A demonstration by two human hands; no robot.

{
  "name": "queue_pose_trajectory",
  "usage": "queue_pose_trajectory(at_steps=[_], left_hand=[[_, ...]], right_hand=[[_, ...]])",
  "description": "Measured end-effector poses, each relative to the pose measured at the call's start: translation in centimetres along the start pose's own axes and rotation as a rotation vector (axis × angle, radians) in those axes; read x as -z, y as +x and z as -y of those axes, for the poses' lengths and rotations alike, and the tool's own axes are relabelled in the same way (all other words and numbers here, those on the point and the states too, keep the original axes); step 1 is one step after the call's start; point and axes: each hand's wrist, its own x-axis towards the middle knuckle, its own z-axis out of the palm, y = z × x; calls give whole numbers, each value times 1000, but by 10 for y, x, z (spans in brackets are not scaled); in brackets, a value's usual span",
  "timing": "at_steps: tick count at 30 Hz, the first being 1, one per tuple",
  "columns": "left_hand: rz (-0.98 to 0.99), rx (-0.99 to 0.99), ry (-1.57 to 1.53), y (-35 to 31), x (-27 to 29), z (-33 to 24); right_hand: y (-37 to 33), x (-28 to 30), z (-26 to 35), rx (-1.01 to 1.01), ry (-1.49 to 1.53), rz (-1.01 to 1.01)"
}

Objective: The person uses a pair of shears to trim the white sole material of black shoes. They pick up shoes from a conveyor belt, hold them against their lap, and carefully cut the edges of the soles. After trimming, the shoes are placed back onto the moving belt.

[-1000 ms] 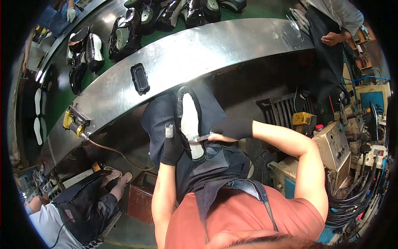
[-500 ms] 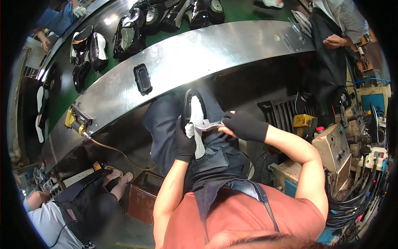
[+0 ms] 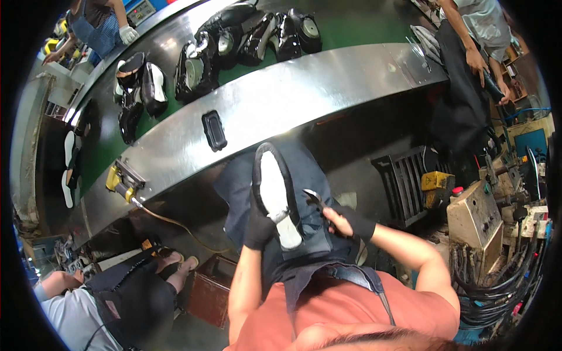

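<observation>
On my lap lies a black shoe (image 3: 285, 175) with its white insole side (image 3: 273, 181) facing up and its toe pointing away from me. My left hand (image 3: 259, 222), in a black fingerless glove, is closed round the shoe's left side near the waist, the thumb on the white surface. My right hand (image 3: 348, 223), gloved alike, grips what looks like a pair of metal pincers (image 3: 316, 200). Their curved, shiny head stands just to the right of the shoe, apart from it. The handles are mostly hidden in my fingers.
A metal ledge (image 3: 281, 93) runs ahead, carrying a black oblong tray (image 3: 214, 130) and a yellow air stapler (image 3: 120, 184) with its hose. Several black shoes (image 3: 196, 73) lie on the green belt (image 3: 357, 29) beyond. Machinery (image 3: 474, 216) stands right; co-workers (image 3: 96, 29) are nearby.
My right hand has drawn back from the shoe, lower and to the right, with the tool. The pale strip between hand and shoe no longer shows. The view has shifted slightly.
</observation>
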Motion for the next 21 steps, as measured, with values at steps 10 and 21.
queue_pose_trajectory(at_steps=[10,21], left_hand=[[-245,-88,222,221,207,-164],[201,-521,750,402,-105,-199]], right_hand=[[79,-2,-42,-99,243,-307],[137,51,49,-161,-40,-147]])
